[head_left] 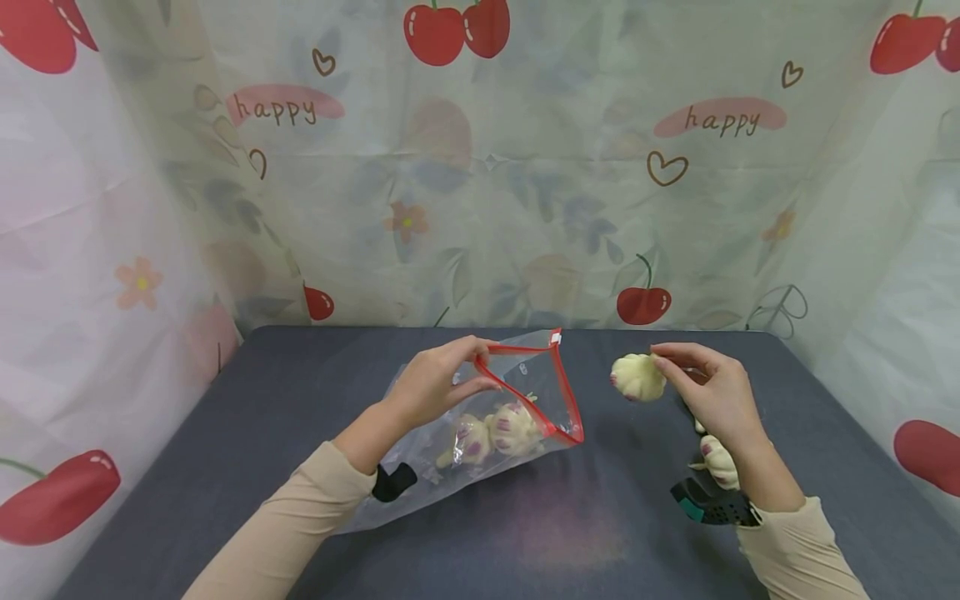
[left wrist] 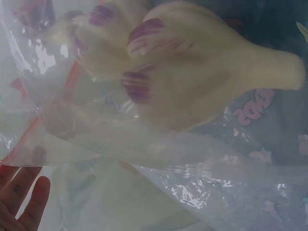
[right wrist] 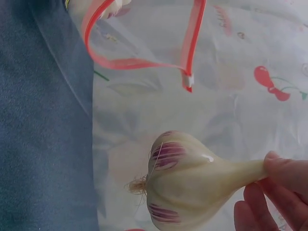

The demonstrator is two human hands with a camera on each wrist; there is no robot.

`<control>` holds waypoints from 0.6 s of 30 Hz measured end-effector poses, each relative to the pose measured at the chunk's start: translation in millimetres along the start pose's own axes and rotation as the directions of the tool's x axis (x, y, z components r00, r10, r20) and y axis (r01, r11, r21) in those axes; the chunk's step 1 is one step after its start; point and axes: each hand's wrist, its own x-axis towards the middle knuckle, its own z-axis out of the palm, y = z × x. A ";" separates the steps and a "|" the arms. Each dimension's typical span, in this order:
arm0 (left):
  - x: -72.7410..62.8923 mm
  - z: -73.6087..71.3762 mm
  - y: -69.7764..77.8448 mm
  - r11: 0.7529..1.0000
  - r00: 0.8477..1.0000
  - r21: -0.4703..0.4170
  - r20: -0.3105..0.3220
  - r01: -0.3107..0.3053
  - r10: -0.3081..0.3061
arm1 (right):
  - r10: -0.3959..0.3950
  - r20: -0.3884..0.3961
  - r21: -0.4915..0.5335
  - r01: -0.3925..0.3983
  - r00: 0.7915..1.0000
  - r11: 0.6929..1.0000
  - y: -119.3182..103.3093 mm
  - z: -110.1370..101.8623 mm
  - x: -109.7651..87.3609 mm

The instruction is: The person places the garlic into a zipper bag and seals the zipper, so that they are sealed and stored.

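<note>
My left hand [head_left: 435, 379] pinches the red-edged rim of a clear zip bag [head_left: 420, 492], whose mouth gapes toward the right. Inside the bag lie garlic bulbs, cream with purple streaks; one garlic bulb [left wrist: 187, 67] fills much of the left wrist view. Between thumb and fingers, my right hand [head_left: 712, 396] holds another garlic bulb [right wrist: 187, 183] by its stem, roots pointing away from the hand. That bulb hangs above the table, a short way right of the bag's red opening [right wrist: 130, 63].
Beyond my right wrist, another garlic bulb [head_left: 718, 462] lies on the dark table [head_left: 315, 367], partly hidden by the hand and its wrist strap [head_left: 712, 504]. A printed curtain [head_left: 487, 208] with cherries stands behind the table and along both sides.
</note>
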 end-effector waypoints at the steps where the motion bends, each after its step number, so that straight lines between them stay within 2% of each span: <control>1: 0.1 0.0 0.1 1.000 1.000 0.000 0.000 0.000 0.000 | -0.005 -0.001 0.007 0.005 1.000 1.000 -1.2 -0.1 -0.1; 18: 1.1 -1.1 1.6 1.000 1.000 0.002 0.008 0.012 -0.012 | -0.052 0.001 0.098 0.052 0.999 0.994 -14.9 0.2 -1.2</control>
